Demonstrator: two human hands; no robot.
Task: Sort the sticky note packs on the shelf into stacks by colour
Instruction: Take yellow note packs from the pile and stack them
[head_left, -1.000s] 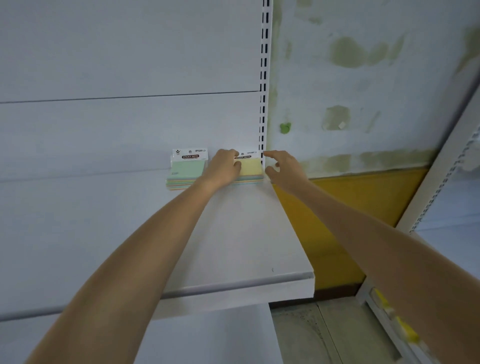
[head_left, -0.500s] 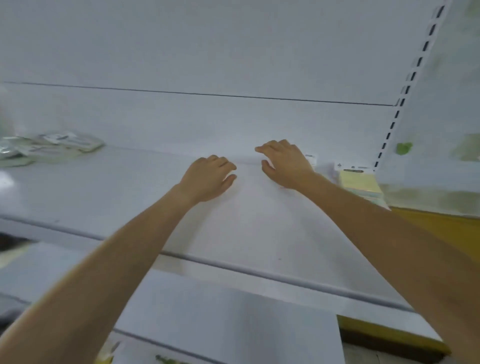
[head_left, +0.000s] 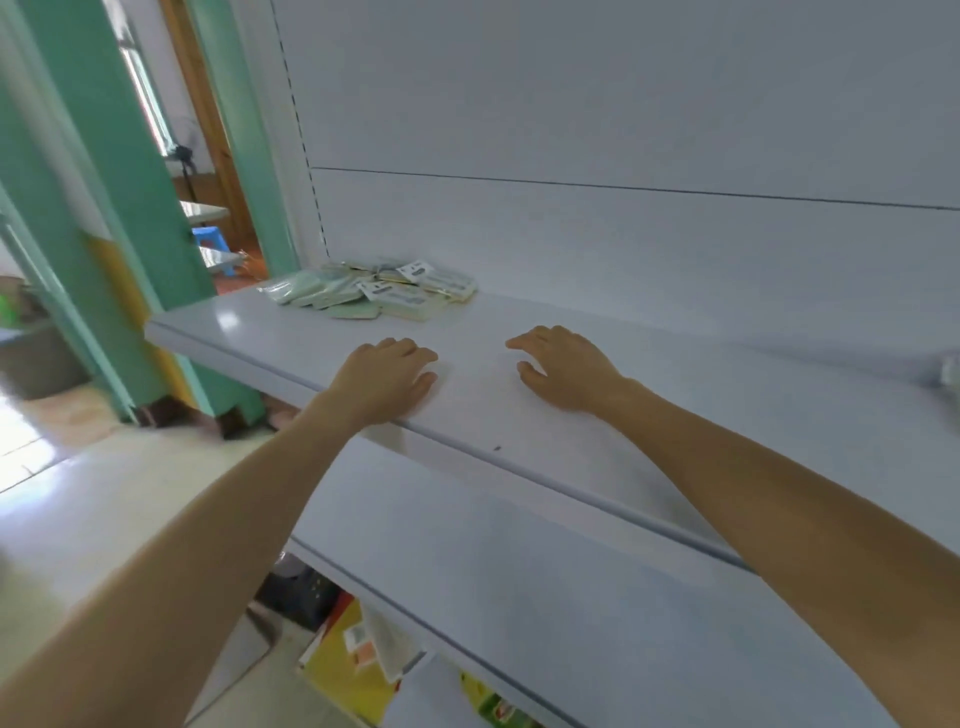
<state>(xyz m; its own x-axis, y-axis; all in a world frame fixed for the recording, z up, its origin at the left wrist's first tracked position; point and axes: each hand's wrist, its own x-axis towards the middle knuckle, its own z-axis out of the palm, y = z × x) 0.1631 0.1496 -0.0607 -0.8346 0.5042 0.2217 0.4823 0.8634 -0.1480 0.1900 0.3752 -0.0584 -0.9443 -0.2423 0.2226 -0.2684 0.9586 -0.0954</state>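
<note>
My left hand (head_left: 387, 376) lies palm down over the front edge of the white shelf (head_left: 675, 395), its fingers (head_left: 415, 353) loosely bent and released, holding nothing. My right hand (head_left: 566, 371) is just beside it, a little deeper onto the shelf, and its fingers (head_left: 530, 340) are spread, relaxed and pointing left, also grasping nothing. I cannot tell whether either palm really presses on the shelf or only hangs just above it.

The sticky note packs (head_left: 374, 291) lie in a loose, mixed heap at the far left end of the shelf, close against the back panel (head_left: 623, 104) and well apart from both hands. Pale green and pale yellow packs overlap at odd angles, with white header cards showing on the upper ones. At the far right edge of the view a pale, blurred thing (head_left: 951, 370) sits on the shelf, too smeared to make out.

Below is a second white shelf (head_left: 519, 582), with yellow packaging (head_left: 343, 670) underneath it. To the left stands a green door frame (head_left: 130, 197), and a blue stool (head_left: 213, 241) shows beyond it.
</note>
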